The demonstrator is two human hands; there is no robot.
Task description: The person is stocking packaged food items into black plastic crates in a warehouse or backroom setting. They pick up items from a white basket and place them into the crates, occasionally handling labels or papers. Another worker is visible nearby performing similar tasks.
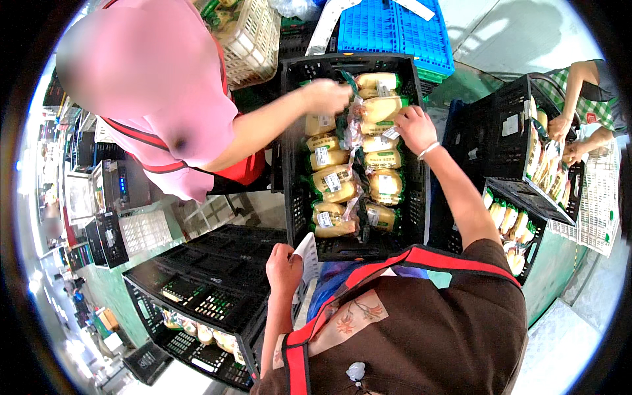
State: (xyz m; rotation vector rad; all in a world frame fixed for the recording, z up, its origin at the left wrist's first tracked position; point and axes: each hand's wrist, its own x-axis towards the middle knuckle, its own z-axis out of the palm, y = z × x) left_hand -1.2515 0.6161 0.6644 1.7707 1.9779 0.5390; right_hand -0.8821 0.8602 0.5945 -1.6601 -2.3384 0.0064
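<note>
Green floor spreads under a crowded packing area, with a blue plastic crate beyond the hands and stacked black crates to the left of the left hand. Directly ahead of both hands is a black perforated crate, where bagged pale-yellow vegetables lie in two rows, many bearing white labels. The left hand is closed on a white sheet just outside the crate's near edge. The right hand reaches over the far part of the right-hand row, its fingers bent and close together at a small white label against a bag; I cannot tell whether they pinch it or press it down. A pale band circles that wrist. Across from it, to the left, a co-worker in pink extends a blurred hand over the bags; its grip is unclear. Well to the right of the right hand, another worker's hands are at bagged produce in a tilted black crate.
</note>
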